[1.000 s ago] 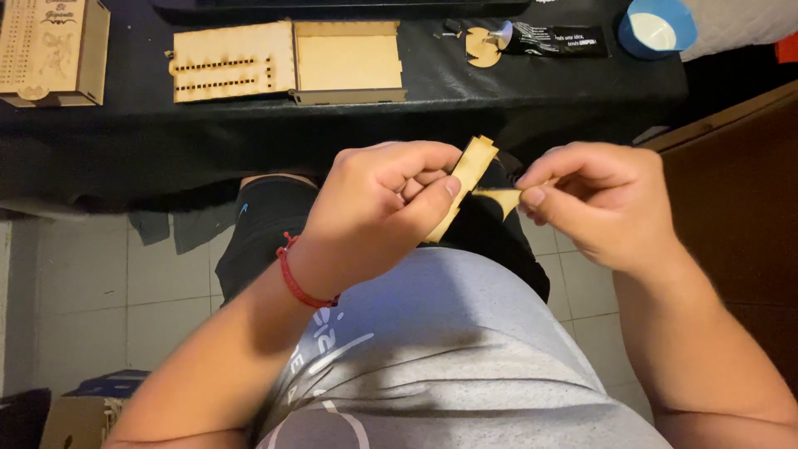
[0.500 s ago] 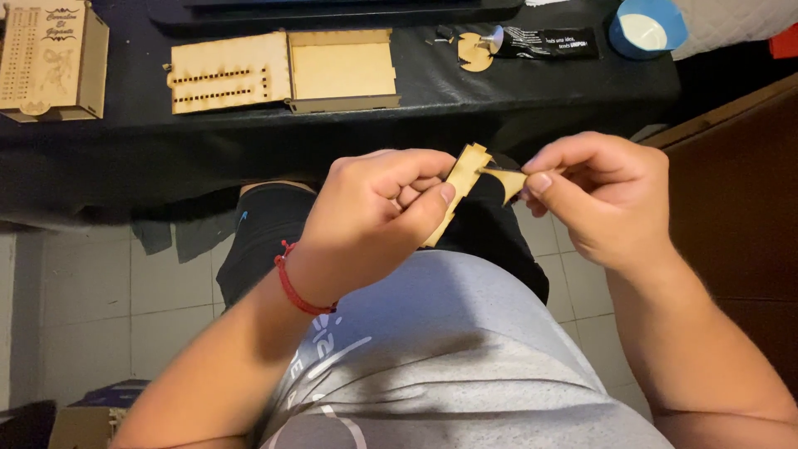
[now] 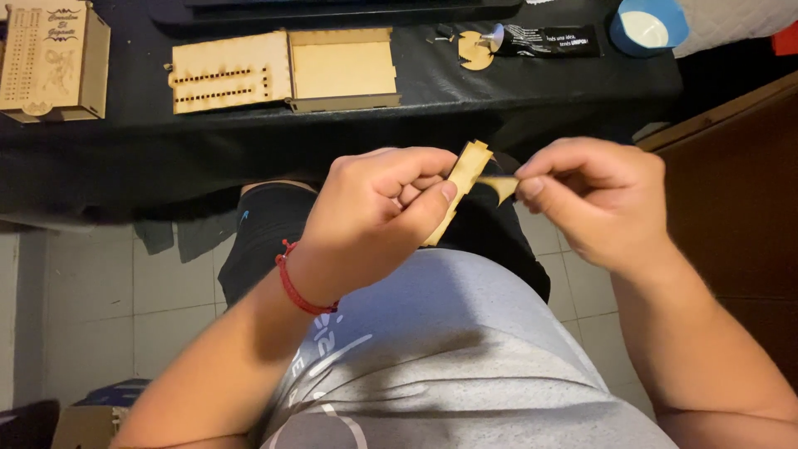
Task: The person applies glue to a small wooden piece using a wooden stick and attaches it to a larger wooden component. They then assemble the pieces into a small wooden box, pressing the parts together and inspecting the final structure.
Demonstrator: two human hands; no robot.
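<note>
A flat black packet (image 3: 559,40) with white print is seen lying on the bench (image 3: 416,116) at the far right, and a brown carton (image 3: 87,420) with a blue top on the floor at lower left.

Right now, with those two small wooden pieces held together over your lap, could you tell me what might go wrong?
1. The small wooden piece is only pinched at the right hand's fingertips; it could slip and fall to the tiled floor.
2. The thin wooden strip in the left hand looks slender; pushing the piece in at an angle might crack it.
</note>
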